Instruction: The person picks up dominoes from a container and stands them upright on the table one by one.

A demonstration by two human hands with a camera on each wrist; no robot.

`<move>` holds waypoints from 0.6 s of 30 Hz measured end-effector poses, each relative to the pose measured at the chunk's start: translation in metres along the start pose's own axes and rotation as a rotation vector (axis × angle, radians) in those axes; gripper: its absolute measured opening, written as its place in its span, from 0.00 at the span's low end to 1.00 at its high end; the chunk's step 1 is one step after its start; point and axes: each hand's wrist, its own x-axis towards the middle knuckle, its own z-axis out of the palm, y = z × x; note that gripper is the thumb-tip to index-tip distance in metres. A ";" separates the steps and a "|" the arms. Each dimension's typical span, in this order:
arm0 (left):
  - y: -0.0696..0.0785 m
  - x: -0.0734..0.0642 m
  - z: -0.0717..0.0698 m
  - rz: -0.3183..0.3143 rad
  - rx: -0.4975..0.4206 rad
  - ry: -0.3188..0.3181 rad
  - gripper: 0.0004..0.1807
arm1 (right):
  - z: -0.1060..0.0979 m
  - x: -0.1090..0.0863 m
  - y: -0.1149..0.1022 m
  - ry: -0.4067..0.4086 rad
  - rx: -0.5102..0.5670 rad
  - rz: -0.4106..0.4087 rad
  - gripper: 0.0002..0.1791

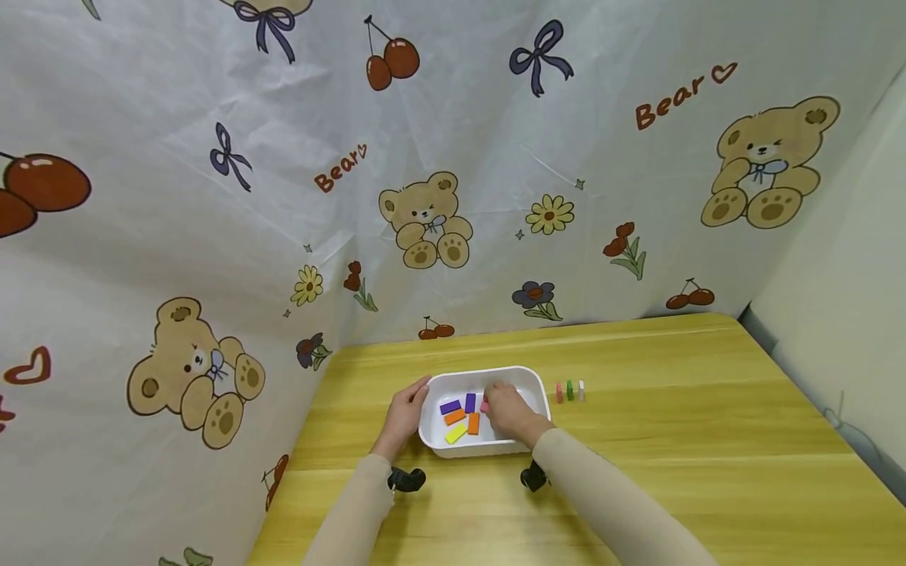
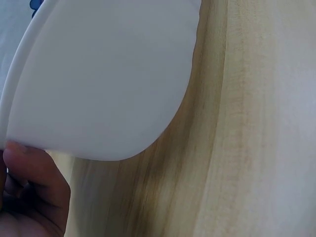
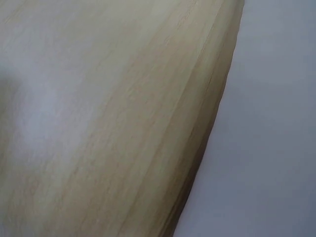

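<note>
From my remote post I see the white tray (image 1: 484, 450) resting on the tabletop (image 1: 672, 448), near its far edge and closer to its left edge than its right. The person's left hand (image 1: 405, 415) is at the end of the tray facing the tabletop's left edge. My left wrist view shows bent fingers at the rim, so I read it as holding that end, probably to stop the tray sliding while the other hand works inside.

The right hand (image 1: 508, 410) reaches over the tray's near side, fingers down among the pieces. A pink block (image 1: 484, 407) peeks out beside it; the fingertips are hidden and the right wrist view misses the hand, so I cannot tell how far it is parted or whether it grips that block.

Left of the hand, two purple blocks (image 1: 470, 403), two orange blocks (image 1: 473, 424) and a yellow block (image 1: 456, 433) lie loose at mixed angles. Just beyond the tray, toward the tabletop's right edge, a second pink block (image 1: 559, 392), a green block (image 1: 569, 390) and a white block (image 1: 582, 390) stand upright in a spaced row. I take that as deliberate, leaving each easy to see and reach.
</note>
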 end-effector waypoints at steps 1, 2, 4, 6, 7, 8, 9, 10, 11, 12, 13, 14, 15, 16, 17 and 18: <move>0.000 0.000 0.000 -0.004 -0.002 -0.001 0.21 | 0.000 -0.001 0.000 -0.006 0.011 0.003 0.04; -0.002 -0.001 0.000 -0.006 -0.001 -0.002 0.21 | 0.000 -0.001 -0.001 -0.011 0.026 0.006 0.04; -0.004 -0.001 0.000 -0.008 -0.002 -0.006 0.21 | 0.000 -0.004 -0.002 -0.016 0.056 0.005 0.06; -0.005 -0.002 0.000 -0.008 -0.008 -0.010 0.21 | 0.001 -0.006 -0.003 -0.016 0.077 -0.004 0.10; -0.006 -0.002 0.000 -0.008 -0.010 -0.013 0.22 | 0.002 -0.007 -0.003 -0.017 0.083 -0.007 0.12; -0.006 -0.002 0.000 -0.011 -0.015 -0.014 0.22 | 0.002 -0.007 -0.003 -0.017 0.088 -0.008 0.14; -0.006 -0.001 -0.001 -0.013 -0.019 -0.016 0.22 | 0.002 -0.007 -0.002 -0.016 0.091 -0.010 0.15; -0.005 -0.001 -0.001 -0.014 -0.022 -0.016 0.22 | 0.001 -0.007 -0.002 -0.015 0.094 -0.011 0.17; -0.004 -0.001 -0.001 -0.010 -0.020 -0.016 0.22 | 0.000 -0.006 -0.002 -0.019 0.100 -0.008 0.17; -0.004 -0.001 -0.001 -0.009 -0.020 -0.016 0.21 | -0.001 -0.006 -0.001 -0.024 0.105 -0.002 0.18; -0.004 0.000 -0.001 -0.004 -0.016 -0.015 0.21 | -0.002 -0.006 -0.001 -0.024 0.111 0.000 0.18; -0.003 0.000 -0.001 0.002 -0.013 -0.015 0.21 | -0.003 -0.006 -0.001 -0.024 0.117 0.002 0.19; -0.003 0.001 -0.002 0.003 -0.010 -0.014 0.21 | -0.005 -0.006 -0.001 -0.025 0.121 0.000 0.19; -0.003 0.001 -0.002 0.004 -0.009 -0.015 0.21 | -0.006 -0.006 0.000 -0.025 0.126 -0.001 0.20; -0.002 0.001 -0.002 0.005 -0.008 -0.016 0.21 | -0.007 -0.007 0.000 -0.025 0.126 -0.004 0.21; -0.002 0.001 -0.003 0.001 -0.011 -0.017 0.21 | -0.009 -0.007 0.000 -0.022 0.130 -0.009 0.21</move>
